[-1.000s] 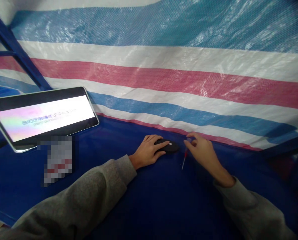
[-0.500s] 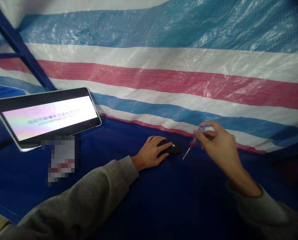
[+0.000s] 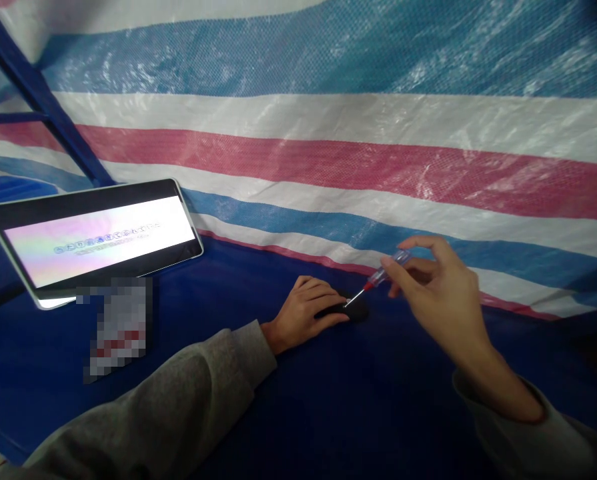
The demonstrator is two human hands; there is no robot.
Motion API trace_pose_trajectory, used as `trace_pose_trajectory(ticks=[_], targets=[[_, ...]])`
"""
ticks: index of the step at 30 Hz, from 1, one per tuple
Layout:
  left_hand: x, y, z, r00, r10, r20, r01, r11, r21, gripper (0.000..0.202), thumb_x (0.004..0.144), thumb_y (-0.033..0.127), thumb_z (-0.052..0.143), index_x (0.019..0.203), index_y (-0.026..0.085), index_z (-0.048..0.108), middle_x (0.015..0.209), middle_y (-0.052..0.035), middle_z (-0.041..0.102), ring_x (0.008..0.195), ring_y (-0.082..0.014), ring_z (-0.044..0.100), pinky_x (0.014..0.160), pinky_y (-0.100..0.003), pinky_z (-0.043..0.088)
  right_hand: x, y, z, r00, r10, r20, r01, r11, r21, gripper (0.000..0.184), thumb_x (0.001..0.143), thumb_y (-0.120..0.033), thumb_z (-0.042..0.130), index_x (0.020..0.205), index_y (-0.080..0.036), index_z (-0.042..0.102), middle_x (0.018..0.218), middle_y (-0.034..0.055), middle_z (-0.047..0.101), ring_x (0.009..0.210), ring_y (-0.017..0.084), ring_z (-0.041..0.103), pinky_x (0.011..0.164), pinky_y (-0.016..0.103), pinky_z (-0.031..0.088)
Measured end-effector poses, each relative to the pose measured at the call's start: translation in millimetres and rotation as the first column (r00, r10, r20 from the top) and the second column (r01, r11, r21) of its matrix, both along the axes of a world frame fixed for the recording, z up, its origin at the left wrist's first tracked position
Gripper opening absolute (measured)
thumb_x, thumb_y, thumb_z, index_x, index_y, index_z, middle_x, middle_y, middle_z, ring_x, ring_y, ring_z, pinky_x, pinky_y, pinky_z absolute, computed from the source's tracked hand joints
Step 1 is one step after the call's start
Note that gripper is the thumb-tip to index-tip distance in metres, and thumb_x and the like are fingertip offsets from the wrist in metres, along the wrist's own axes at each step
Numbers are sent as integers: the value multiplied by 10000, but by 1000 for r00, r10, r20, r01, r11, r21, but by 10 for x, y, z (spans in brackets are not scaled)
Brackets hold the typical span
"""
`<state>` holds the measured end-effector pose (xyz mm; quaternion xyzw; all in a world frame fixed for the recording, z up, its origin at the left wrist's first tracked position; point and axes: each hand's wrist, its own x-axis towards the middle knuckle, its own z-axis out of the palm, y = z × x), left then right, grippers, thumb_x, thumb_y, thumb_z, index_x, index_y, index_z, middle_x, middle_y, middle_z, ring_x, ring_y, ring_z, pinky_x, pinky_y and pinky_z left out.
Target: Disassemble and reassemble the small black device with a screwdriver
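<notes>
Since half a second ago, the screwdriver (image 3: pixel 375 280) has moved leftward and its tip has come over a dark computer mouse (image 3: pixel 358 310); in the earlier frame the tip stopped just to the right of it. The left hand and the mouse have hardly shifted.

The view looks down past a person's two arms in grey sleeves (image 3: pixel 178 393) onto a dark blue surface (image 3: pixel 338 400). The mouse lies on this surface, near its far edge. The left hand (image 3: pixel 305 310) is closed over the mouse, thumb along the near side and fingers across the top, hiding much of it. The right hand (image 3: pixel 445 297) is raised to the right of the mouse and grips the screwdriver by its clear handle, pinched between thumb and fingers. A red collar joins the handle to a thin metal shaft, which slants down to the left. The tip ends at the mouse's top, close to the left index finger; whether it touches cannot be told.

To the left, a tablet (image 3: pixel 95 240) with a light rim leans back, its bright screen showing a line of characters on white and pale pink, with black bands above and below. Just in front lies a pixelated white and red item (image 3: pixel 123 327). Behind hangs a shiny sheet (image 3: pixel 298 120) striped blue, white and red, and at upper left runs a blue frame (image 3: pixel 43 93).
</notes>
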<state>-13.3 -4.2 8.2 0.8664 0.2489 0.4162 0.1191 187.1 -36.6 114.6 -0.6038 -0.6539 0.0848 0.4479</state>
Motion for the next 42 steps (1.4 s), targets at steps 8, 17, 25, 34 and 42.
trace_pose_trajectory(ticks=[8, 17, 25, 34, 42], targets=[[-12, 9, -33, 1000, -24, 20, 24, 1000, 20, 182, 925, 323, 578, 959, 172, 673, 924, -40, 708, 887, -162, 624, 850, -335, 401, -62, -21, -74, 991, 71, -113, -75, 996, -36, 317, 792, -453, 664, 995, -268, 505, 577, -49, 659, 483, 189, 649, 497, 290, 511], [-19, 1, -22, 1000, -7, 15, 7, 1000, 16, 196, 930, 320, 568, 879, 165, 678, 850, -31, 696, 825, -148, 618, 814, -319, 398, -17, -102, -151, 984, 83, -160, -79, 996, 29, 337, 790, -447, 677, 1000, -255, 497, 627, -43, 682, 542, 187, 676, 572, 297, 539], [-21, 0, -35, 1000, 9, 12, -9, 998, 55, 218, 921, 341, 578, 861, 174, 703, 828, -29, 701, 805, -147, 613, 785, -319, 393, -74, -193, -200, 989, 100, -108, -89, 990, 105, 317, 792, -384, 694, 1001, -242, 503, 620, -41, 677, 586, 182, 682, 623, 299, 538], [-27, 12, -61, 1000, 23, 12, -24, 999, 34, 204, 937, 327, 555, 922, 179, 695, 884, -33, 720, 842, -156, 622, 792, -328, 388, -84, -199, -201, 995, 93, -43, -87, 988, 130, 307, 801, -380, 688, 1004, -242, 502, 665, -30, 695, 617, 180, 693, 641, 306, 537], [-18, 11, -49, 999, 42, 25, -43, 999, 32, 235, 904, 375, 598, 822, 170, 677, 796, -13, 708, 785, -146, 615, 769, -315, 382, -100, -219, -175, 997, 57, 58, -66, 983, 171, 298, 817, -397, 667, 1013, -234, 511, 686, -21, 699, 641, 177, 703, 588, 276, 521]])
